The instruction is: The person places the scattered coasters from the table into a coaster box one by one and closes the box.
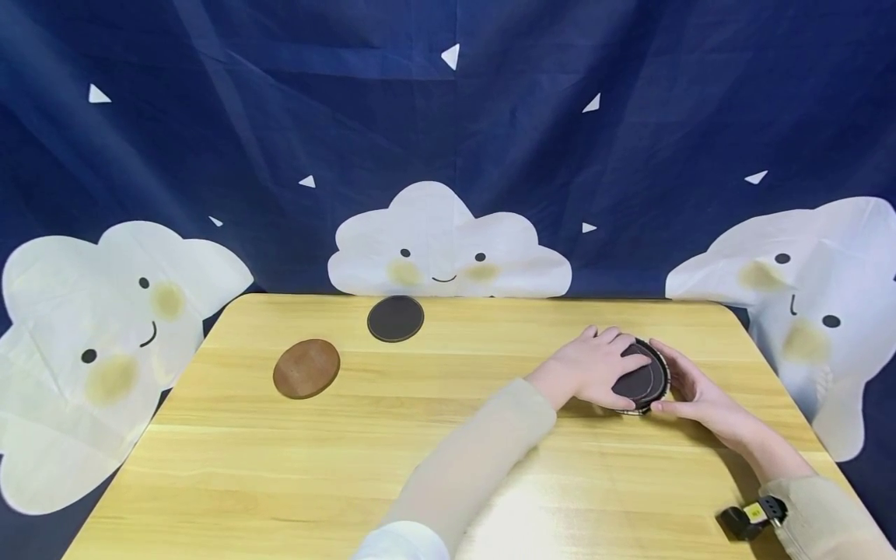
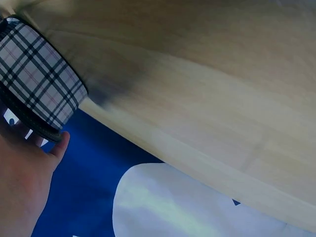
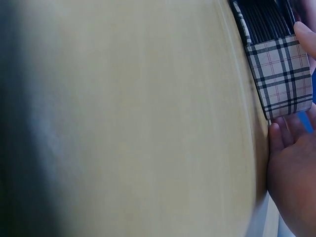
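Note:
On the right part of the table stands a round plaid coaster holder (image 3: 282,74) with a black top. Black layers, which look like stacked coasters (image 3: 264,22), show in its side opening in the right wrist view. My left hand (image 1: 595,369) spans the top from the left, thumb at the near rim and other fingers spread across. The left wrist view shows its thumb at the black rim below the plaid wall (image 2: 42,74). From the right, my right hand (image 1: 700,397) holds the holder's side, thumb in front and fingers behind. The fingers hide part of the top.
A brown round coaster (image 1: 306,369) lies on the left of the table (image 1: 315,467). Farther back, a black round coaster (image 1: 395,319) lies near the back edge. Behind the table hangs a dark blue curtain (image 1: 280,117) with clouds. A small black device (image 1: 752,517) sits at the right cuff.

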Tool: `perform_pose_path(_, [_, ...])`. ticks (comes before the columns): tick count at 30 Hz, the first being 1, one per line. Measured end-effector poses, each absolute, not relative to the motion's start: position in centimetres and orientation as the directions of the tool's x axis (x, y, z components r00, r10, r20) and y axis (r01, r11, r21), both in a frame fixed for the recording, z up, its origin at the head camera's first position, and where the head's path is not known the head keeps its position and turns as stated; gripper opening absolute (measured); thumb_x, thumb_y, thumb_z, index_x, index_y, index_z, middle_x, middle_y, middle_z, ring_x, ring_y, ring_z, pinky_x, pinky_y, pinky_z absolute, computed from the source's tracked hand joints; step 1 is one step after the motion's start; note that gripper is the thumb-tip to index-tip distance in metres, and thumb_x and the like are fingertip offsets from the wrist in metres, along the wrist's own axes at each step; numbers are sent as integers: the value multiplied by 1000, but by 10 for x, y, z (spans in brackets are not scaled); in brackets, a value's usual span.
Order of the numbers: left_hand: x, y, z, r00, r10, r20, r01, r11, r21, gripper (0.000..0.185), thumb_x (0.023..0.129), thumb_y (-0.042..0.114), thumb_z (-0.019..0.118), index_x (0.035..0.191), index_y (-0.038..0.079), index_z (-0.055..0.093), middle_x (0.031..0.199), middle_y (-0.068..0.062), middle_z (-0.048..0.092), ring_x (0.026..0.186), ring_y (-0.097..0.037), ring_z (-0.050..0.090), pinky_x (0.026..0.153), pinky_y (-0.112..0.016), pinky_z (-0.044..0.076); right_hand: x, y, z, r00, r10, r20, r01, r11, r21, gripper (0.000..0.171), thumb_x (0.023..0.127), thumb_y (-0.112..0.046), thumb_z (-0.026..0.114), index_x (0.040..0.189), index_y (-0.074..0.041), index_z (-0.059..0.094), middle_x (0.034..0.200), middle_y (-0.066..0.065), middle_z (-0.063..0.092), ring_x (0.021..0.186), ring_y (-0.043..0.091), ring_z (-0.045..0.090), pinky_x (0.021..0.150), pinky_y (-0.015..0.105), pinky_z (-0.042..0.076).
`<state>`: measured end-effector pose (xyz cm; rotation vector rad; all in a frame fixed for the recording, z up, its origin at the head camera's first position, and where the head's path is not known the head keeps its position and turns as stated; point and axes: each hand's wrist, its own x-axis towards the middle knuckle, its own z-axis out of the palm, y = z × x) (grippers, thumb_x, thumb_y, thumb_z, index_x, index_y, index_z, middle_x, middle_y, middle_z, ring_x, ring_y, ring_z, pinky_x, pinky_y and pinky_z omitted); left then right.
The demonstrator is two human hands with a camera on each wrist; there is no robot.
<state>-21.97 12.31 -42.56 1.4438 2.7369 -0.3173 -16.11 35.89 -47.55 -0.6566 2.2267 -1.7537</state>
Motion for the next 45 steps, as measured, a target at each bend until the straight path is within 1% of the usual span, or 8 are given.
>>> perform_pose_path(9, [-222, 123, -423, -555, 823, -118, 829, 534, -167, 73, 97, 73, 55, 161, 44, 37, 163, 11, 40, 154, -11, 31, 123, -35, 29, -160, 360, -475, -874, -478, 84, -199, 196, -960, 97, 93, 17, 62, 171, -9, 11, 158, -28, 36, 138, -22, 39, 105, 3, 32])
perform_pose_path(12, [-221, 125, -422, -552, 826, -113, 831, 534, -157, 71, 97, 73, 54, 160, 43, 40, 162, 11, 42, 154, -10, 32, 124, -34, 29, -160, 360, -475, -877, -474, 74, -192, 207, -959, 97, 93, 16, 63, 171, -9, 10, 157, -29, 36, 137, -22, 39, 105, 2, 33])
perform_pose_path(17, [-220, 129, -420, -546, 829, -118, 835, 527, -161, 70, 99, 74, 50, 160, 42, 40, 164, 12, 40, 155, -10, 31, 124, -32, 30, -160, 360, -474, -880, -471, 61, -182, 217, -959, 97, 94, 15, 63, 171, -9, 10, 156, -31, 35, 137, -24, 38, 105, 2, 32])
perform_pose_path(22, [-220, 132, -423, -540, 835, -107, 839, 523, -153, 70, 99, 74, 50, 160, 41, 40, 164, 12, 39, 155, -9, 31, 125, -31, 29, -160, 359, -474, -875, -480, 67, -185, 203, -962, 97, 94, 15, 63, 172, -11, 10, 156, -30, 35, 137, -24, 37, 104, 2, 32])
perform_pose_path(31, [-221, 133, -427, -535, 838, -110, 843, 520, -140, 72, 100, 74, 49, 162, 39, 38, 166, 11, 38, 157, -9, 30, 127, -28, 27, -160, 359, -474, -875, -479, 77, -190, 192, -963, 96, 93, 16, 62, 171, -9, 11, 156, -30, 37, 138, -23, 39, 105, 2, 32])
perform_pose_path(36, [-220, 131, -424, -538, 835, -112, 839, 519, -164, 73, 101, 75, 47, 163, 39, 37, 167, 11, 37, 156, -9, 30, 126, -29, 28, -161, 359, -474, -874, -479, 78, -191, 191, -963, 97, 93, 16, 62, 171, -10, 11, 156, -29, 36, 137, -23, 38, 105, 2, 32])
perform_pose_path(40, [-219, 130, -422, -540, 832, -129, 834, 509, -212, 74, 102, 77, 41, 164, 39, 34, 167, 10, 36, 156, -9, 30, 126, -30, 28, -161, 359, -475, -875, -476, 84, -197, 192, -961, 97, 93, 17, 62, 171, -10, 11, 157, -29, 36, 138, -24, 38, 105, 2, 32])
perform_pose_path(45, [-218, 127, -421, -534, 836, -127, 835, 497, -235, 71, 103, 76, 38, 164, 39, 34, 168, 10, 36, 157, -9, 29, 127, -32, 28, -160, 360, -475, -874, -478, 85, -198, 191, -961, 97, 93, 17, 62, 171, -9, 11, 158, -29, 35, 139, -24, 37, 105, 2, 32])
